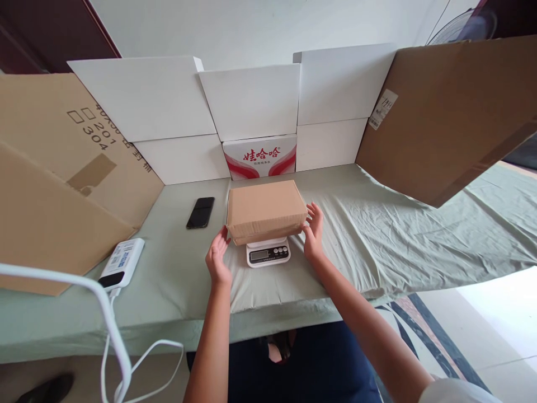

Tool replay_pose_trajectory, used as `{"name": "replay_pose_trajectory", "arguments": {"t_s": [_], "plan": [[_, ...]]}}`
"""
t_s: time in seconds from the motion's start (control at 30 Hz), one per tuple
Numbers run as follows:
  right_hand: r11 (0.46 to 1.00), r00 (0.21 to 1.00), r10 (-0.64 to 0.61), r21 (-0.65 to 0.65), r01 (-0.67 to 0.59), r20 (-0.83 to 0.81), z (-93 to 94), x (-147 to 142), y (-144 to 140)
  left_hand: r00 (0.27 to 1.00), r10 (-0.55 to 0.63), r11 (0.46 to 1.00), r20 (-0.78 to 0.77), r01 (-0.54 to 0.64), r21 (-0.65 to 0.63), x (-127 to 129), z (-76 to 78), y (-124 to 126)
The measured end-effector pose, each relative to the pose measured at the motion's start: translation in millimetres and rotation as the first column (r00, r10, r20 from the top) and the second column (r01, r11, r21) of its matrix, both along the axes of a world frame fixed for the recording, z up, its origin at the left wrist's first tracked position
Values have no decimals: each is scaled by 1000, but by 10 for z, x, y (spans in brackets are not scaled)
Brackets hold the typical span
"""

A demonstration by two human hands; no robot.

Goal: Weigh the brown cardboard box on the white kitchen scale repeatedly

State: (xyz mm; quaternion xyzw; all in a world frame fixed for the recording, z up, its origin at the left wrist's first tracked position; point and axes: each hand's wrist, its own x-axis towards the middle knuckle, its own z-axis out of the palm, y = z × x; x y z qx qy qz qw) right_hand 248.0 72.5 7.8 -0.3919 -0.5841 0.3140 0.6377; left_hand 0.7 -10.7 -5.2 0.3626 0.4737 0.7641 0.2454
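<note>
Plain brown cardboard box (266, 211) sat crosswise on small white digital scale (268, 252), dead ahead between open left hand (217, 259) and open right hand (314, 230), both equally near its ends.

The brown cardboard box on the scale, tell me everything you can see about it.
The cardboard box is plain brown, rectangular, closed, with no visible label. It lies flat on a small white scale, overhanging it so only the scale's display front shows. The left hand touches its near left corner and the right hand its right side, both open-palmed. It sits mid-table on the green cloth.
</note>
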Motion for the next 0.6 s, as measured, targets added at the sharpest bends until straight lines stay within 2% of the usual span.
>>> {"name": "replay_pose_trajectory", "arguments": {"t_s": [0.37, 0.6], "plan": [[998, 999, 34, -54, -35, -18, 33, -10, -3, 1000, 17, 1000, 4, -17, -18, 9, 24, 14], [992, 997, 65, -102, -68, -30, 105, -7, -47, 999, 10, 1000, 31, -10, -17, -8, -42, 37]]}}
